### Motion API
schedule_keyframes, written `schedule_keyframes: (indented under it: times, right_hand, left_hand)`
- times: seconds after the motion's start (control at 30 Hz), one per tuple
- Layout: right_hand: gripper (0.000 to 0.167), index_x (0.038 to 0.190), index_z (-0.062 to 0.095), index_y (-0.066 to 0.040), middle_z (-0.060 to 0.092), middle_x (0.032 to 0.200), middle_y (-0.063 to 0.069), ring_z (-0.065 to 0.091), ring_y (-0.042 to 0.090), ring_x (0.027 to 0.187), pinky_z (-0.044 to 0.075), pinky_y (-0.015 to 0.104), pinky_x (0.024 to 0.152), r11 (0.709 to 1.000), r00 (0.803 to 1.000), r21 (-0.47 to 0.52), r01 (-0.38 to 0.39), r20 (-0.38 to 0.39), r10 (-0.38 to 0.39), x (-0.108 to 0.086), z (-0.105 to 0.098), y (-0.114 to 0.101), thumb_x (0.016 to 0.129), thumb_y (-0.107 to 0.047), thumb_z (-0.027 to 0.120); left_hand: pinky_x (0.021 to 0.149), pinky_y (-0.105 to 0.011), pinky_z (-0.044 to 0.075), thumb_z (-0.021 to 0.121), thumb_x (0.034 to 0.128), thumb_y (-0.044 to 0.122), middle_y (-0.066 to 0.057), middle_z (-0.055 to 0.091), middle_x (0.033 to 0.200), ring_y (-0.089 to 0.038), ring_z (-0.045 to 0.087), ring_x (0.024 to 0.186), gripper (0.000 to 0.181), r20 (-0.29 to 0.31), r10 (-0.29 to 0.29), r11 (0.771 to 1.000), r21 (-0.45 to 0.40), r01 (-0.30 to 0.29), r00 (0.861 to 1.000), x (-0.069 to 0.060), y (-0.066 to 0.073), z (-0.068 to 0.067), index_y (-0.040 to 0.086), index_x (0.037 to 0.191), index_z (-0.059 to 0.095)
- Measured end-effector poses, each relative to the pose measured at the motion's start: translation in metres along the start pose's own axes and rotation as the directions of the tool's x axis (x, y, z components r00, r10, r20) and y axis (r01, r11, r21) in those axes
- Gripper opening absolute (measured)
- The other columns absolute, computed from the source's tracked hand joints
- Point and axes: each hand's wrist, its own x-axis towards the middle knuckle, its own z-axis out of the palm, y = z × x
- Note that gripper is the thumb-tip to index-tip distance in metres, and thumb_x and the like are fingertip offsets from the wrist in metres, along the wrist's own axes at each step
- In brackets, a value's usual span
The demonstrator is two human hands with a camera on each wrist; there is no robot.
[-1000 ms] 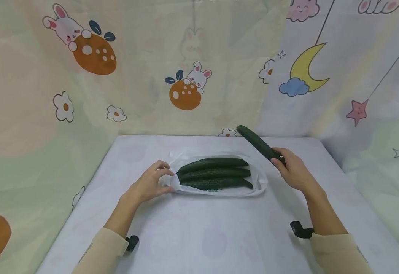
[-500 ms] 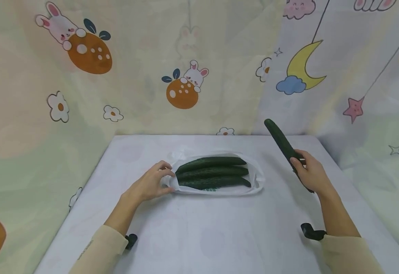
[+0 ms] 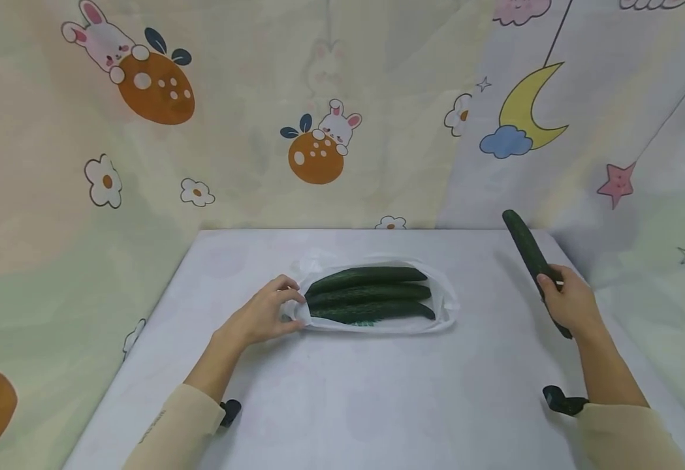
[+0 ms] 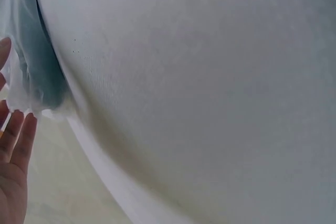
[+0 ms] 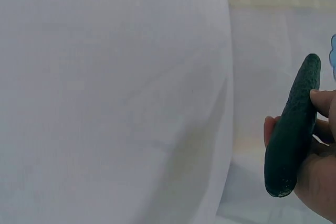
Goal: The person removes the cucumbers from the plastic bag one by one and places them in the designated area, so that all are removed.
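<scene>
My right hand [image 3: 574, 301] grips a dark green cucumber [image 3: 525, 241] near its lower end, raised over the table's right side and tilted, its far end up and to the left. The right wrist view shows this cucumber [image 5: 296, 129] between thumb and fingers. Three more cucumbers [image 3: 368, 294] lie side by side in a white plastic bag [image 3: 445, 307] at mid-table. At the bag's left end, my left hand [image 3: 266, 312] has thumb and fingers spread apart, fingertips touching the plastic. The left wrist view shows fairly straight fingers [image 4: 23, 142] by the bag [image 4: 44, 61].
A white cloth covers the table [image 3: 377, 391], whose back edge meets a printed curtain [image 3: 230, 130] with rabbits, flowers and a moon. Curtain also hangs along the left and right sides. A black wrist device [image 3: 564, 400] sits by the right sleeve, another [image 3: 230, 412] by the left.
My right hand has carried its cucumber to the right, away from the bag, and the cucumber has turned steeper. My left hand stays at the bag's left end.
</scene>
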Motion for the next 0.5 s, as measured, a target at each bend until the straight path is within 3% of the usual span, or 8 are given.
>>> schedule_keyframes:
  times: [0.2,0.5]
  right_hand:
    - [0.065,0.149,0.026,0.019,0.038,0.137,0.049,0.046,0.065,0.117,0.045,0.075,0.087,0.992,0.996,-0.088,-0.088,0.003,0.089,0.003,-0.018,0.031,0.111,-0.034,0.033]
    - [0.064,0.144,0.028,0.023,0.04,0.127,0.05,0.044,0.065,0.11,0.043,0.073,0.085,0.982,0.99,-0.135,-0.133,0.023,0.137,0.001,-0.03,0.064,0.11,-0.031,0.035]
  left_hand:
    - [0.102,-0.045,0.052,0.089,0.0808,0.032,-0.005,0.056,0.131,-0.026,0.056,0.123,0.036,0.011,-0.03,1.0,-0.002,0.03,1.0,0.003,0.003,0.003,0.018,0.111,0.074]
    - [0.104,-0.046,0.051,0.089,0.0811,0.033,-0.003,0.055,0.132,-0.026,0.056,0.124,0.036,0.028,-0.056,0.998,0.001,0.056,0.998,0.002,0.007,0.008,0.019,0.111,0.074]
